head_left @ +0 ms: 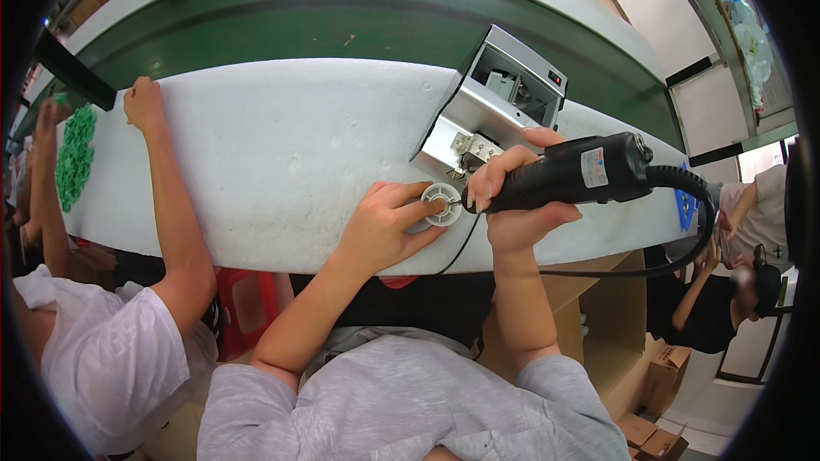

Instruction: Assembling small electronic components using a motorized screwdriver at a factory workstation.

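Note:
My right hand (512,196) is wrapped round a black electric screwdriver (568,172), which lies nearly level with its tip pointing left. The tip reaches a small round white plastic part (442,204) with spokes inside its rim. My left hand (389,224) pinches this part at its left side, with one fingertip over its face. Just beyond my hands stands a grey metal screw feeder (491,102) with an open front and a small metal block. The exact contact of the bit with the part is partly hidden by my fingers.
A white tabletop (282,162) spans the scene, with a green conveyor belt (359,17) behind it. At left, a person's arm (171,162) rests near a pile of green pieces (77,156). The screwdriver's black cable (707,235) loops at right. Cardboard boxes (664,376) stand lower right.

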`<action>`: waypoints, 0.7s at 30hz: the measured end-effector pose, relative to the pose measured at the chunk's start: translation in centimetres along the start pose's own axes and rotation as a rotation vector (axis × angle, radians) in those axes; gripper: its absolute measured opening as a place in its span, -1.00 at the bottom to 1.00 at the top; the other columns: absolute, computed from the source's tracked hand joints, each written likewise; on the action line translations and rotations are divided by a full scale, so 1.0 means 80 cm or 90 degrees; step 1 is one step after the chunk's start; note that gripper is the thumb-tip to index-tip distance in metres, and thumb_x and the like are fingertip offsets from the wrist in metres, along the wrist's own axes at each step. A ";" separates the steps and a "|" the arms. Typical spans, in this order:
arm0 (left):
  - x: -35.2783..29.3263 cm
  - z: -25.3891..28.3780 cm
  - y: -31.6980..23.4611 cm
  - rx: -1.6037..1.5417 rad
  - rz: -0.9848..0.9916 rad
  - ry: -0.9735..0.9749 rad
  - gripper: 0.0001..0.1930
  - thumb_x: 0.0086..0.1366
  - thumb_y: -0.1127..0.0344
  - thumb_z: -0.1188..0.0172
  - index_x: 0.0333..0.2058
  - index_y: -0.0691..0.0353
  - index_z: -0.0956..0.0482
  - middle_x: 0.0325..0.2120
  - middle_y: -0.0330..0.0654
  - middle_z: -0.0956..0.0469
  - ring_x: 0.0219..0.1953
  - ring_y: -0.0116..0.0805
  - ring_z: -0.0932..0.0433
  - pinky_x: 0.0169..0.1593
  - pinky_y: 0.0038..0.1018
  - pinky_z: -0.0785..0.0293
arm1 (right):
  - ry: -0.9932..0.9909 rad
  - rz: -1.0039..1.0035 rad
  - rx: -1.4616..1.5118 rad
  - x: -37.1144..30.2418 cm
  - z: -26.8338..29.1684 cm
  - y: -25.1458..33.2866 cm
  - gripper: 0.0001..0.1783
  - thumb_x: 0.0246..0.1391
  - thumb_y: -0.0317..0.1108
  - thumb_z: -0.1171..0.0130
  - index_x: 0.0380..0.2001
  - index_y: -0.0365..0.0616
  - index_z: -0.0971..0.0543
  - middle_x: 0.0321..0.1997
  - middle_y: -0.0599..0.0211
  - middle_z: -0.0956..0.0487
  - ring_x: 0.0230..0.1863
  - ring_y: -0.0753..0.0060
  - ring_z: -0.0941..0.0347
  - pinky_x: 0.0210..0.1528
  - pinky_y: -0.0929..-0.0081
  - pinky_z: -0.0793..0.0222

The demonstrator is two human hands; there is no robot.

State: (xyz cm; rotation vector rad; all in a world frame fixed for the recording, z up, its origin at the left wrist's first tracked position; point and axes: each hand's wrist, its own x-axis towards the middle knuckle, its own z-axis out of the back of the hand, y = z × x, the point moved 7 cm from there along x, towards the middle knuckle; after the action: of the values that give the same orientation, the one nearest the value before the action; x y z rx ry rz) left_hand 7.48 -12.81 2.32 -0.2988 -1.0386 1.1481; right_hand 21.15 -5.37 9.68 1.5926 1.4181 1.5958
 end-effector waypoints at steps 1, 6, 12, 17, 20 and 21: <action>0.000 0.000 0.000 -0.001 0.002 0.001 -0.65 0.01 0.26 -0.59 -0.16 0.03 -0.79 -0.09 -0.23 -0.72 -0.16 -0.28 -0.67 -0.04 -0.37 -0.49 | 0.001 0.000 0.001 -0.001 0.000 -0.001 0.26 -0.13 0.83 0.17 0.22 -0.16 -0.24 -0.60 0.36 -0.40 -0.70 0.49 -0.33 -0.59 0.48 -0.40; -0.001 0.002 0.000 0.000 0.003 -0.006 -0.65 0.01 0.26 -0.59 -0.16 0.02 -0.79 -0.09 -0.23 -0.72 -0.15 -0.28 -0.67 -0.03 -0.37 -0.49 | -0.002 0.012 -0.011 -0.001 -0.004 0.000 0.21 -0.12 0.82 0.19 0.15 -0.14 -0.26 -0.59 0.35 -0.40 -0.69 0.48 -0.34 -0.58 0.48 -0.41; -0.001 0.001 0.002 -0.013 0.005 -0.010 -0.65 0.00 0.27 -0.59 -0.18 0.03 -0.79 -0.10 -0.25 -0.72 -0.14 -0.28 -0.67 -0.02 -0.36 -0.49 | 0.001 0.005 -0.004 0.000 0.001 -0.001 0.22 -0.14 0.83 0.21 0.14 -0.14 -0.25 -0.59 0.36 -0.39 -0.69 0.48 -0.32 -0.59 0.47 -0.40; -0.002 0.001 0.003 -0.016 0.015 -0.013 -0.66 0.00 0.28 -0.58 -0.19 0.03 -0.78 -0.12 -0.27 -0.72 -0.15 -0.29 -0.68 -0.02 -0.35 -0.49 | 0.014 0.015 0.003 -0.002 0.002 -0.004 0.22 -0.13 0.83 0.23 0.14 -0.14 -0.25 -0.59 0.37 -0.38 -0.69 0.49 -0.31 -0.59 0.46 -0.40; -0.003 -0.001 0.003 -0.022 0.002 -0.013 -0.67 0.02 0.28 -0.57 -0.18 0.02 -0.78 -0.13 -0.28 -0.72 -0.16 -0.30 -0.68 -0.03 -0.36 -0.49 | 0.019 0.026 0.003 -0.003 0.000 -0.001 0.21 -0.12 0.83 0.23 0.14 -0.14 -0.24 -0.59 0.37 -0.38 -0.69 0.49 -0.31 -0.59 0.46 -0.40; -0.003 0.000 0.003 -0.022 0.003 -0.012 -0.67 0.02 0.28 -0.56 -0.18 0.02 -0.78 -0.13 -0.28 -0.72 -0.16 -0.30 -0.68 -0.04 -0.36 -0.49 | 0.013 0.025 -0.004 -0.003 0.000 -0.002 0.21 -0.12 0.83 0.24 0.13 -0.14 -0.24 -0.59 0.37 -0.38 -0.69 0.49 -0.31 -0.60 0.46 -0.40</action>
State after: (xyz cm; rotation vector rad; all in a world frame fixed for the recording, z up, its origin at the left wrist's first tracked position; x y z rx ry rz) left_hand 7.35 -12.90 2.03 -0.3181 -1.0765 1.1396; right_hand 21.18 -5.53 9.44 1.6138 1.3993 1.6411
